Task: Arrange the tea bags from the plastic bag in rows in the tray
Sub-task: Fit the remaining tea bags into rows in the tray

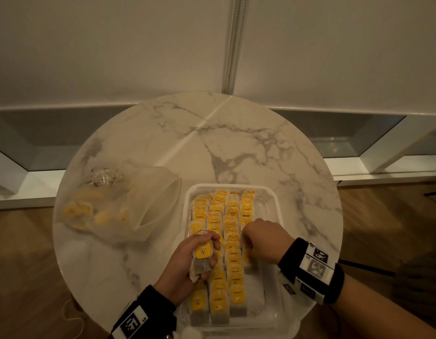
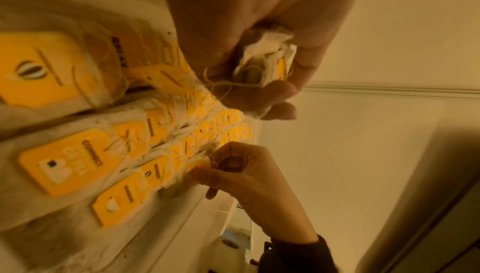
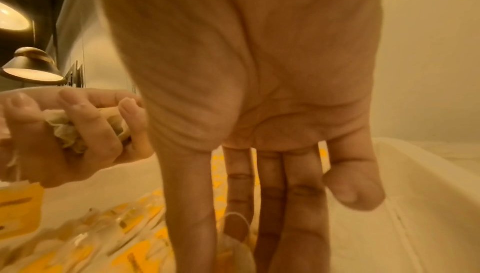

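- The wrist bands (image 1: pixel 312 267), black with white square-patterned markers, sit nearest the camera on both forearms.
- The tray (image 1: pixel 276 316), clear plastic, lies on the near part of the round marble desk (image 1: pixel 163 133), its near edge close to the desk's rim.
- The tea bags in the tray (image 1: pixel 234 270) lie in four rows running away from the viewer, overlapping like shingles, each with a yellow tag. The rightmost row stops short at the near end, leaving bare tray floor there.
- Words readable on the tags include "RELAX", "MOMENT" and "CONNECT"; several tags carry a striped oval emblem. The other print is too small or blurred to read.
- The left hand (image 1: pixel 187 263) hovers over the near left part of the tray. Its grip is clenched around a small bunch of tea bags (image 1: pixel 202 259), fingers curled over them, with a yellow emblem tag facing up and a string dangling, as the left wrist view shows.
- The right hand (image 1: pixel 265 241) is down on the rightmost row about midway along the tray. In the left wrist view the thumb and forefinger pinch a yellow-tagged tea bag (image 2: pixel 198 165) at the row's near end; the right wrist view shows the fingers pointing down into the bags.
- The plastic bag (image 1: pixel 119 204), translucent and crumpled, lies on the desk just left of the tray, its mouth open toward the tray and more yellow-tagged bags dimly visible inside.
- A pale wall (image 1: pixel 114 45) rises beyond the desk.
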Motion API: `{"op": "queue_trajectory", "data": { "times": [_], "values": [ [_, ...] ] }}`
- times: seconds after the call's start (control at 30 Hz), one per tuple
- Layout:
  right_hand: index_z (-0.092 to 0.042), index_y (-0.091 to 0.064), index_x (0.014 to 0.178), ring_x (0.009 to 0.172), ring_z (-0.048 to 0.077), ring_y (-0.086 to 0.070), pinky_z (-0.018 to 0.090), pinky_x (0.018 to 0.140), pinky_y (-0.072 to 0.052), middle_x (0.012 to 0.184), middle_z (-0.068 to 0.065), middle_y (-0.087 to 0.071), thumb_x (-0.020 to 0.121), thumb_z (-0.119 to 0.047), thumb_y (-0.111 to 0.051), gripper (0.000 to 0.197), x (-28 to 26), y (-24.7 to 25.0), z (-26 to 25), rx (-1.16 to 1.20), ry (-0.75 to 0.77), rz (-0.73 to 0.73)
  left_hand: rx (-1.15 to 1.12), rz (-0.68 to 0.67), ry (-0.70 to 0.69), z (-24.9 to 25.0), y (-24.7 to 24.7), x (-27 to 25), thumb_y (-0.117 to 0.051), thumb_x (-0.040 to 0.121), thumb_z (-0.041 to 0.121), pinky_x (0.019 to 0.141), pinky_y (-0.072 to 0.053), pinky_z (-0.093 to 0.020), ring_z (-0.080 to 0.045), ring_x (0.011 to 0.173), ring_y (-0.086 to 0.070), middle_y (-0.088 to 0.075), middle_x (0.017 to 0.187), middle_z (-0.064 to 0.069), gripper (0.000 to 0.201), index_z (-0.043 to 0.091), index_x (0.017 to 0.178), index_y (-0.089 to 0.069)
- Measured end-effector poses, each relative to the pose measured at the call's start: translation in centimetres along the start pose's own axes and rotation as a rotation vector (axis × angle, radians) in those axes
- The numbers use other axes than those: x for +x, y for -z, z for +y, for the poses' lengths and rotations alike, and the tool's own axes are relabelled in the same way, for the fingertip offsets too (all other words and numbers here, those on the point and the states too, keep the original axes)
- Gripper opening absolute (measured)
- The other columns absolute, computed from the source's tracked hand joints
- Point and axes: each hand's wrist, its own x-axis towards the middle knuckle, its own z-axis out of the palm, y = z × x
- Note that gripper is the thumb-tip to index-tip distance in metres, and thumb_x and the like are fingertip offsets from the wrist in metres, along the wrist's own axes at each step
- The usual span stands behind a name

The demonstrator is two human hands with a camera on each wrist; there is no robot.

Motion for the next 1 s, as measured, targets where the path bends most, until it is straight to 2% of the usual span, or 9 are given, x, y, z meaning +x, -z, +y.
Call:
{"op": "queue_trajectory", "data": {
  "times": [0.1,0.2,0.33,0.47,0.6,0.7,0.77,0.9,1.0],
  "values": [
    [-0.011,-0.058,0.109,0.097,0.029,-0.062,0.034,0.078,-0.047,0.111,0.011,-0.059,0.091,-0.018,-0.054,0.020,0.0,-0.2,-0.1,-0.036,-0.034,-0.008,-0.005,-0.005,0.007,-0.1,0.0,0.1,-0.055,0.082,0.026,0.033,-0.029,-0.017,-0.013,0.045,-0.050,-0.059,0.077,-0.006,0.025,0.005,0.094,-0.059],
    [-0.011,-0.058,0.109,0.097,0.029,-0.062,0.032,0.073,-0.043,0.110,0.010,-0.059,0.092,-0.021,-0.055,0.020,-0.1,0.0,-0.1,-0.050,-0.039,0.015,-0.010,-0.006,0.015,-0.1,0.0,0.1,-0.054,0.083,0.026,0.033,-0.029,-0.018,-0.013,0.045,-0.049,-0.059,0.077,-0.007,0.025,0.005,0.093,-0.060],
    [-0.016,-0.059,0.097,0.083,0.024,-0.058,0.031,0.068,-0.040,0.093,0.003,-0.057,0.092,-0.038,-0.056,0.022,-0.8,1.2,-0.4,0.060,-0.014,0.115,-0.022,-0.008,0.025,-0.2,0.0,0.1,-0.053,0.085,0.026,0.033,-0.029,-0.018,-0.013,0.045,-0.050,-0.058,0.078,-0.007,0.024,0.005,0.093,-0.060],
    [-0.021,-0.060,0.088,0.077,0.013,-0.057,0.032,0.070,-0.049,0.083,-0.005,-0.064,0.091,-0.040,-0.061,0.019,-1.9,2.8,-1.4,0.315,0.150,0.286,-0.030,0.006,0.037,-0.2,-0.2,0.1,-0.052,0.086,0.030,0.034,-0.027,-0.019,-0.015,0.044,-0.050,-0.059,0.077,-0.008,0.030,0.004,0.096,-0.062],
    [-0.021,-0.063,0.093,0.071,0.004,-0.048,0.025,0.070,-0.045,0.085,-0.007,-0.059,0.090,-0.039,-0.064,0.019,-3.0,3.4,-3.5,0.506,0.323,0.380,-0.065,0.031,0.050,-0.3,-0.3,0.2,-0.049,0.090,0.040,0.033,-0.029,-0.018,-0.019,0.040,-0.051,-0.054,0.061,-0.014,0.039,0.003,0.096,-0.062],
    [-0.023,-0.064,0.106,0.079,0.003,-0.047,0.026,0.076,-0.046,0.097,-0.007,-0.052,0.088,-0.043,-0.066,0.028,-3.0,3.0,-4.5,0.492,0.326,0.345,-0.065,0.009,0.034,-0.2,-0.5,0.1,-0.047,0.090,0.044,0.033,-0.030,-0.020,-0.020,0.039,-0.054,-0.055,0.058,-0.013,0.045,0.007,0.082,-0.069],
    [-0.023,-0.064,0.112,0.087,0.009,-0.051,0.029,0.079,-0.047,0.102,-0.006,-0.049,0.086,-0.044,-0.068,0.033,-2.7,2.8,-4.8,0.468,0.301,0.316,-0.042,-0.007,0.031,-0.2,-0.7,-0.1,-0.042,0.095,0.045,0.033,-0.029,-0.020,-0.019,0.039,-0.054,-0.058,0.058,-0.010,0.050,0.011,0.075,-0.073],
    [-0.021,-0.065,0.098,0.087,0.013,-0.050,0.035,0.079,-0.046,0.099,-0.004,-0.049,0.085,-0.034,-0.069,0.019,-2.5,2.8,-5.1,0.465,0.303,0.315,0.010,-0.016,0.033,-0.1,-0.8,-0.2,-0.044,0.092,0.050,0.034,-0.031,-0.021,-0.020,0.042,-0.056,-0.056,0.056,-0.010,0.050,0.012,0.073,-0.070],
    [-0.020,-0.065,0.088,0.079,0.009,-0.048,0.030,0.075,-0.045,0.092,-0.005,-0.051,0.084,-0.026,-0.071,0.009,-2.5,3.1,-4.8,0.505,0.316,0.322,0.021,-0.014,0.051,-0.1,-0.8,-0.2,-0.046,0.090,0.052,0.035,-0.031,-0.020,-0.020,0.043,-0.057,-0.056,0.056,-0.010,0.048,0.015,0.075,-0.071]
  ]
}}
